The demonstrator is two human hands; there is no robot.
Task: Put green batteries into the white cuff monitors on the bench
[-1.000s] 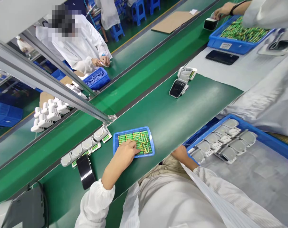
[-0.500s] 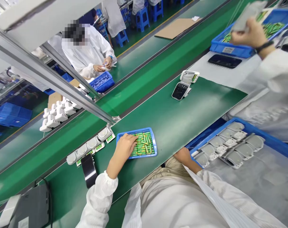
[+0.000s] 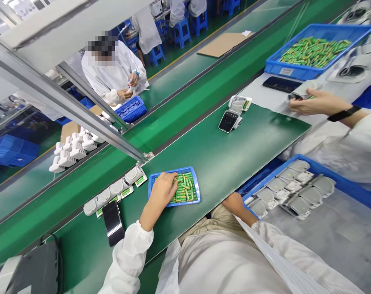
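My left hand [image 3: 163,190] reaches down into a small blue tray [image 3: 199,188], its fingers curled and close together at the green batteries [image 3: 186,187]. Its fingertips are hidden, so what they pinch cannot be made out. My right hand [image 3: 233,201] is low at the front edge of the green work surface, beside a large blue bin; its fingers are out of sight. Left of the tray stands a row of grey-white housings [image 3: 116,188], with green batteries showing in their open compartments. One open device with a black keypad [image 3: 229,121] lies farther right.
A black phone [image 3: 113,222] lies left of my forearm. The large bin [image 3: 354,195] at right holds several grey housings [image 3: 298,200]. A neighbour's hand [image 3: 314,102] grips a housing near a blue crate [image 3: 286,72] of batteries. A metal post [image 3: 96,118] rises behind the row.
The neighbour's hand has come down from over the battery crate, still with a housing in it. My left hand stays in the tray and my right hand has hardly moved.
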